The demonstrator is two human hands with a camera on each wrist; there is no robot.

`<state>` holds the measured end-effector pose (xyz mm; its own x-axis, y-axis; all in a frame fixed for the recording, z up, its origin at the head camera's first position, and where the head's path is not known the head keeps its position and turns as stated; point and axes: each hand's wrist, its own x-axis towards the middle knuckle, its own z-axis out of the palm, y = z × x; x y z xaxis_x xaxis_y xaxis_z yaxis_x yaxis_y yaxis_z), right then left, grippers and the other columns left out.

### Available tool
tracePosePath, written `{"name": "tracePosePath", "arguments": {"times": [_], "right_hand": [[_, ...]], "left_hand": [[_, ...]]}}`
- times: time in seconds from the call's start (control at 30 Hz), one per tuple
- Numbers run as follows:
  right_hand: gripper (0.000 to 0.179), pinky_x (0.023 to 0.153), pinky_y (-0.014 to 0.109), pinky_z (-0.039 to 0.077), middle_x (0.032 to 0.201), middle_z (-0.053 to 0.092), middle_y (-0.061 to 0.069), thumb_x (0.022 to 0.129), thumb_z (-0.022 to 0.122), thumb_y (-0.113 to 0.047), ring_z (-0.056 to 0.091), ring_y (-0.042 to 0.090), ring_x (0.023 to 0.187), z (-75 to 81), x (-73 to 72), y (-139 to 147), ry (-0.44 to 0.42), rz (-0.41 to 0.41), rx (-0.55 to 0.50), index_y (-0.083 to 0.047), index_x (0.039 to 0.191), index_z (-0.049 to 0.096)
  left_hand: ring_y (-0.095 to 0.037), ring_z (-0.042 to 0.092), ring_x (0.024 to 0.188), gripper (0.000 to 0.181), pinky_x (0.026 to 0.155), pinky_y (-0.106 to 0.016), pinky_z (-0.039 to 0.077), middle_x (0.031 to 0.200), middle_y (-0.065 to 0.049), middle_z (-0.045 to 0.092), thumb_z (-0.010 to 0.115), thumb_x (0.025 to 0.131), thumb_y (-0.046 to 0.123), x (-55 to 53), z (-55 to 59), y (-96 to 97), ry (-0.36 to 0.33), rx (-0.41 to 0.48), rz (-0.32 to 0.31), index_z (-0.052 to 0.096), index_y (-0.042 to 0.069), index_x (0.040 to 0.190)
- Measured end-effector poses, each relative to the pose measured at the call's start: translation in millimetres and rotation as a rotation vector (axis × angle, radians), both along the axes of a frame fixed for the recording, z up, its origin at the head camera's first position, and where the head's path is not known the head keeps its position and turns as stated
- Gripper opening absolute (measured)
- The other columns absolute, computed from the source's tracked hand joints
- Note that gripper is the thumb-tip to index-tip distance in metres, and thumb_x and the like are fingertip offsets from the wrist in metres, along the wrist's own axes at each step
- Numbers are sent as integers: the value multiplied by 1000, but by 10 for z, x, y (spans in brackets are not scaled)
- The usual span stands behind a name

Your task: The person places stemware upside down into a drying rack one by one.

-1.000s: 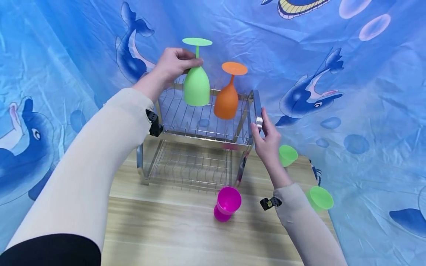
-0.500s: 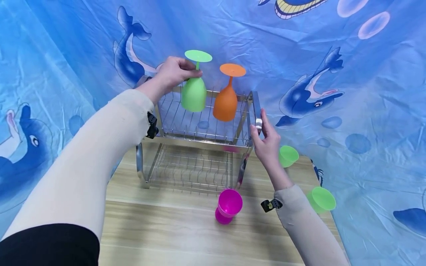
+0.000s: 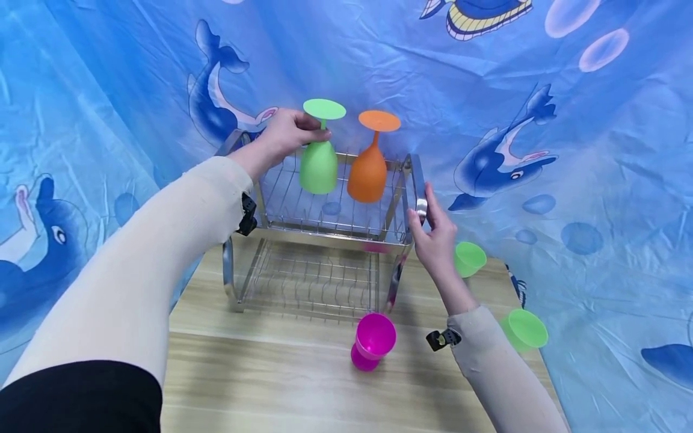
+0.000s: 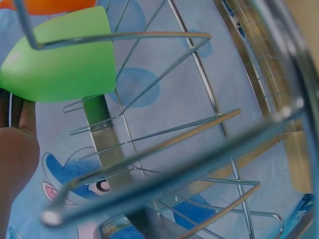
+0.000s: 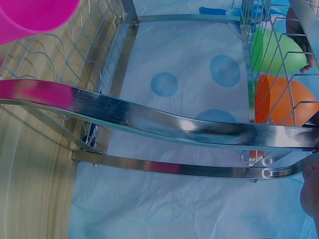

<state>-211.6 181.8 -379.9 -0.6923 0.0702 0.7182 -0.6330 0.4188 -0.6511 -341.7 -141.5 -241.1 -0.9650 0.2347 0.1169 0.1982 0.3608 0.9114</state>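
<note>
Upside down over the upper tier of a two-tier metal dish rack (image 3: 335, 240) is a light green plastic goblet (image 3: 318, 171). My left hand (image 3: 295, 133) pinches its stem just under the foot. In the left wrist view the goblet's bowl (image 4: 65, 59) shows behind the rack's wires, rim close to them. An orange goblet (image 3: 368, 174) stands inverted on the same tier, just right of the green one. My right hand (image 3: 437, 237) grips the rack's right side frame, thumb in front; only part of that hand (image 5: 310, 194) shows in the right wrist view.
A magenta goblet (image 3: 375, 337) stands upright on the wooden table (image 3: 260, 379) before the rack. Two light green cups, one farther back (image 3: 469, 258) and one nearer (image 3: 525, 329), stand by the table's right edge. A blue dolphin-print cloth (image 3: 595, 150) hangs behind and beside the table.
My left hand has lowered the inverted green goblet toward the upper tier, beside the orange one. The right hand keeps its grip on the rack frame.
</note>
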Motion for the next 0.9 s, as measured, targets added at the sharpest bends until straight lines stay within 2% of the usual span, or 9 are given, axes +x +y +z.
{"name": "tracePosePath", "arguments": {"times": [0.03,0.1,0.17,0.27,0.47,0.6,0.73,0.9], "right_hand": [[61,101,16,54,157,55,17,103,68,-2,69,33,121,-3,2,0,-3,-1,2,-4,159,46],[61,97,14,55,154,58,17,103,69,-2,70,30,115,-10,5,-4,-9,-10,7,-4,159,46],[62,85,8,54,150,61,19,102,69,0,69,24,104,-5,6,-12,-9,-23,9,-3,159,46],[63,71,7,48,139,67,25,100,70,4,60,12,89,0,10,-25,-8,-47,12,-1,158,46],[61,69,5,43,112,68,37,98,68,10,53,4,84,99,105,-109,6,-50,20,11,154,45],[58,71,5,44,109,67,37,99,65,11,53,3,85,223,225,-183,3,-37,15,14,153,44],[57,72,6,44,110,68,35,99,65,11,52,0,85,266,270,-206,8,-36,25,14,152,45],[56,75,7,45,115,67,39,99,66,11,53,1,84,276,279,-197,24,-29,30,16,151,45]], "left_hand": [[-20,60,127,39,110,-39,50,125,-3,71,82,97,29,5,-12,-2,-2,0,2,74,6,127],[-21,59,129,41,112,-39,49,130,-6,70,82,97,29,7,-33,-8,-10,7,-2,73,5,129],[-21,59,131,43,113,-40,49,133,-6,69,82,97,29,13,-48,-8,-19,6,-10,72,5,131],[-22,59,131,45,114,-41,49,134,-7,68,82,97,29,12,-62,-3,-27,1,-24,71,4,134],[-21,59,129,38,114,-42,49,128,-2,70,83,97,29,20,-79,-14,-26,11,-35,74,8,127],[-20,59,131,35,116,-43,47,130,-3,72,84,96,28,43,-101,-39,-33,26,-59,76,11,125],[-21,55,138,46,120,-44,44,143,-6,67,82,97,30,69,-85,-107,-36,-30,-85,71,11,138],[-24,53,145,63,121,-43,44,154,-11,59,81,98,31,103,26,-237,8,-115,-154,59,9,152]]}}
